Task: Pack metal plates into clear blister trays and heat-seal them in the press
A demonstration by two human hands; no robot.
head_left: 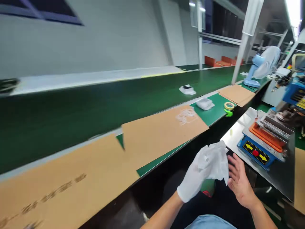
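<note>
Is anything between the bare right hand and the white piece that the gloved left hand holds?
Nothing visible stands between them. The right hand has its fingers against the edge of the white piece, and the left hand grips it from the other side.

Crumpled wht piece [215, 162], mid-air, low-ctr

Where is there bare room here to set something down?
The green belt is bare up to a small bagged item. The middle cardboard sheet is free except for a plastic scrap at its far corner. Crowded: the green mat with bag and tape roll, and the steel plate beside the blue machine.
</note>
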